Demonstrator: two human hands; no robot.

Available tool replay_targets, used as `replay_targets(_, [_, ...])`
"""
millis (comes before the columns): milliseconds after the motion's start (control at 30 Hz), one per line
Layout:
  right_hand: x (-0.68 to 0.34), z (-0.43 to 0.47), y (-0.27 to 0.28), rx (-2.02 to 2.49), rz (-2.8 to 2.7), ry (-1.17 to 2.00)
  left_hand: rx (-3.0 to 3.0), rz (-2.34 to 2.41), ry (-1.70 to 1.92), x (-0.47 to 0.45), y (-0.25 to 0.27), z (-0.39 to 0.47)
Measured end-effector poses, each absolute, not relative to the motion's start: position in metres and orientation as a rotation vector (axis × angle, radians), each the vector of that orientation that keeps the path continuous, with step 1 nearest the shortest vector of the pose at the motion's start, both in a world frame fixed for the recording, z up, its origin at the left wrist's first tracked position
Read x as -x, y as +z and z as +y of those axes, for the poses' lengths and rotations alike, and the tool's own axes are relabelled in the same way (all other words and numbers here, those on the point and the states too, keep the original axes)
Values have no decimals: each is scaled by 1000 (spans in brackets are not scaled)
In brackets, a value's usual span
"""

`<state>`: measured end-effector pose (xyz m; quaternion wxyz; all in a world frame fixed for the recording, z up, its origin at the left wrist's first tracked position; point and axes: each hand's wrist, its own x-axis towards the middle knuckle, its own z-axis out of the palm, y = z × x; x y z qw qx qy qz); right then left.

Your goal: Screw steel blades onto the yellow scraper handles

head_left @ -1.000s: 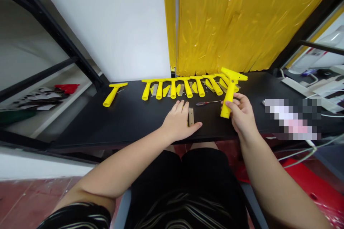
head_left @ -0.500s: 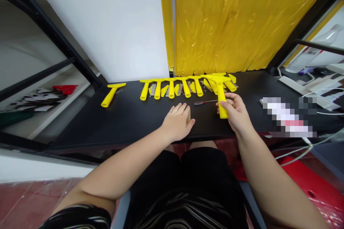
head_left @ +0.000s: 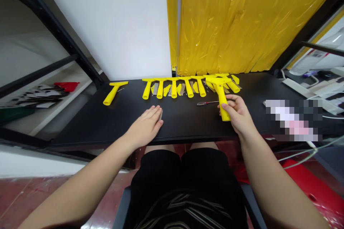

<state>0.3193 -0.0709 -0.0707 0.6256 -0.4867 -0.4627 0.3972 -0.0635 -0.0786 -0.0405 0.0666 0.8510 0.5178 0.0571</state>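
My right hand [head_left: 238,114] is closed around the handle of a yellow T-shaped scraper [head_left: 222,96], its wide head pointing away from me. My left hand [head_left: 146,125] lies flat near the front edge of the black table [head_left: 129,109], fingers stretched out; whether anything is under it I cannot tell. A screwdriver [head_left: 202,103] with a clear handle rests just left of the held scraper. Along the back, several more yellow scrapers [head_left: 174,89] stand in a row, with grey metal blades [head_left: 155,88] and small yellow plates [head_left: 167,89] between them.
One yellow scraper [head_left: 114,93] lies apart on the left, a small metal piece beside it. Yellow plastic sheeting [head_left: 223,21] and a white panel [head_left: 120,25] rise behind the table. Black frame bars flank both sides; a white power strip [head_left: 303,91] and cables are at the right.
My left hand has slid left across the table, away from the right hand. The right hand keeps the scraper in nearly the same place. The view has shifted slightly.
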Motion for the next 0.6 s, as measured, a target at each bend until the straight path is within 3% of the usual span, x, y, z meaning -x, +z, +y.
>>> replay_targets(267, [-317,-73,-70,1152,-1088,936,-2426,1810,133,156,-46,-34])
replay_targets(600, [-318,-74,-71,1164,-1117,930,-2410,1809,110,172,-44,63])
